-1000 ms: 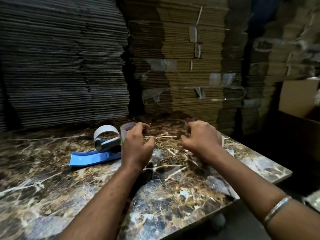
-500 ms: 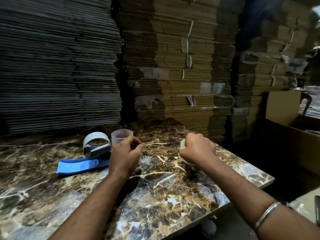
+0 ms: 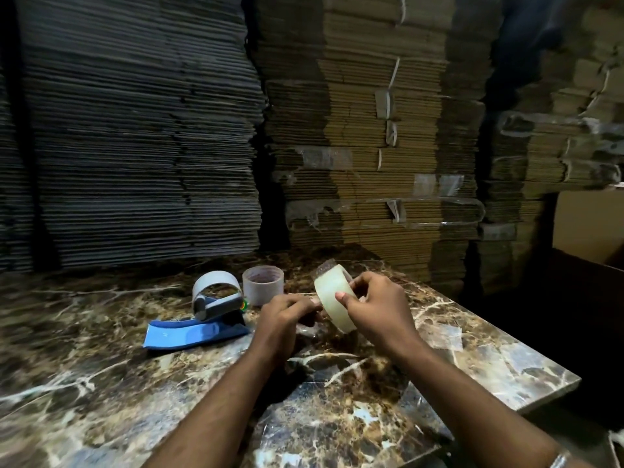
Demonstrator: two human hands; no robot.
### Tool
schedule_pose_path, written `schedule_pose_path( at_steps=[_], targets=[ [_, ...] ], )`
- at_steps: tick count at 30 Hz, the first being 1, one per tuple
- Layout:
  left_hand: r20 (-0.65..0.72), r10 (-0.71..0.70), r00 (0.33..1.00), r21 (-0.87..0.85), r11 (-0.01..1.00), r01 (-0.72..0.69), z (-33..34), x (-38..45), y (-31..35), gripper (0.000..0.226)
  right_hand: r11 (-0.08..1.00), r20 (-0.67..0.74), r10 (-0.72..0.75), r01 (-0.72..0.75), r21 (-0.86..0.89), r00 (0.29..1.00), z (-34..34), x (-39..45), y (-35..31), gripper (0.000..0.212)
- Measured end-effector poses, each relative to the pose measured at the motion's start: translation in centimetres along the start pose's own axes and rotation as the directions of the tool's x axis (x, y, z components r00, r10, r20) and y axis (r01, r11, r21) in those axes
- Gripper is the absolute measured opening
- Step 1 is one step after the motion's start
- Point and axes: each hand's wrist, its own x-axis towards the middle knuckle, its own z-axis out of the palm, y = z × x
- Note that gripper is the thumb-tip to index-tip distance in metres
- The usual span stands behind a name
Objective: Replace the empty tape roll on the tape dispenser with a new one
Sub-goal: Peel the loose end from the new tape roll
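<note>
My right hand (image 3: 378, 307) holds a new roll of clear tape (image 3: 332, 298) upright above the marble table, thumb on its outer face. My left hand (image 3: 283, 315) touches the roll's lower left edge with pinched fingertips. A short loose tape end sticks up from the top of the roll. The blue and grey tape dispenser (image 3: 202, 319) lies on the table to the left of my hands. Just behind my left hand stands the empty cardboard core (image 3: 262, 285), upright.
The marble table (image 3: 101, 383) ends in a corner at the right (image 3: 570, 383). Tall stacks of flattened cardboard (image 3: 371, 130) rise right behind it. Bits of clear tape stick to the tabletop at the right. An open carton (image 3: 591, 224) stands at far right.
Both hands came together from a spread position. The tape roll, hidden in my right fist before, is now raised and turned toward my left hand.
</note>
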Motion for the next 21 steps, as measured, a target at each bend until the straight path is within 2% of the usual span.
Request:
schedule_pose_path(
  at_steps=[6, 12, 16, 19, 21],
  targets=[
    [0.023, -0.079, 0.997, -0.229, 0.97, 0.082, 0.1, 0.1, 0.5, 0.027, 0.961, 0.083, -0.037, 0.013, 0.277, 0.996, 2.2, -0.7, -0.5, 0.02],
    [-0.079, -0.1, 0.992, -0.257, 0.963, 0.077, -0.3, 0.5, 0.4, 0.021, 0.883, 0.142, -0.092, 0.015, 0.47, 0.986, 3.1, -0.8, -0.2, 0.018],
    [-0.075, -0.051, 0.996, -0.202, 0.979, 0.035, -0.2, 0.6, 0.1, 0.031, 0.839, 0.194, -0.098, -0.024, 0.544, 0.976, 2.4, -0.3, -0.1, 0.018],
    [-0.094, -0.081, 0.992, -0.217, 0.974, 0.059, 0.0, 0.2, 0.4, 0.031, 0.843, 0.12, -0.005, -0.061, 0.534, 0.993, 2.0, 0.7, 0.2, 0.026],
    [-0.082, -0.08, 0.993, -0.239, 0.969, 0.059, 0.1, -0.1, 0.8, 0.022, 0.867, 0.079, 0.04, -0.074, 0.492, 0.996, 1.7, 1.9, 0.2, 0.03]
  ],
)
